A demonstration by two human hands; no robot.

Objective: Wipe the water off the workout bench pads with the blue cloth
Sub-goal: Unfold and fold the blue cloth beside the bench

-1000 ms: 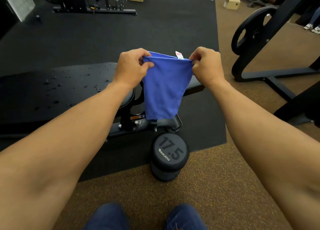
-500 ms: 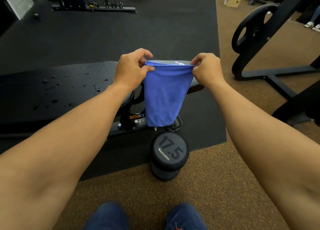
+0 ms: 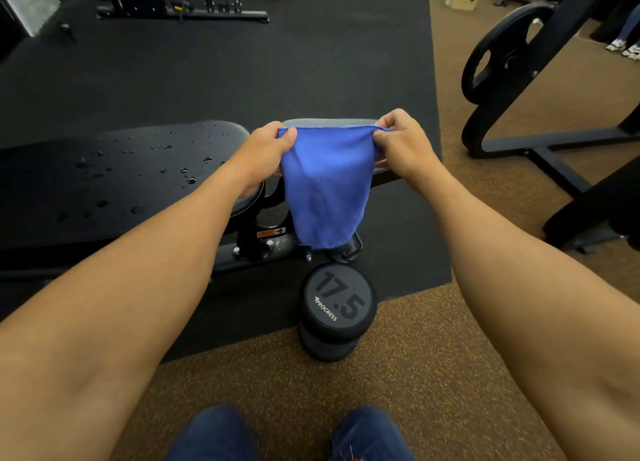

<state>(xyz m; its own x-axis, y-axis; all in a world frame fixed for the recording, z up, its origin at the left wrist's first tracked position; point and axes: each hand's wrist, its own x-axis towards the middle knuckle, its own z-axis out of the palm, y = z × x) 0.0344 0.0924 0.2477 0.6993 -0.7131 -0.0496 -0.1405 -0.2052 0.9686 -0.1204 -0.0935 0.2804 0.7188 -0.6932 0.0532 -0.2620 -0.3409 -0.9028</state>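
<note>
Evidently readied for wiping, the blue cloth [image 3: 325, 186] hangs stretched between left hand [image 3: 264, 155] and right hand [image 3: 403, 145], fingers pinching its top corners, above the droplet-beaded bench pad [image 3: 114, 183].

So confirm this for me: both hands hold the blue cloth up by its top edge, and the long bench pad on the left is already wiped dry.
Not quite. The head view shows the left hand and right hand pinching the blue cloth by its top edge, but the long bench pad is not dry: water droplets dot its surface.
</note>
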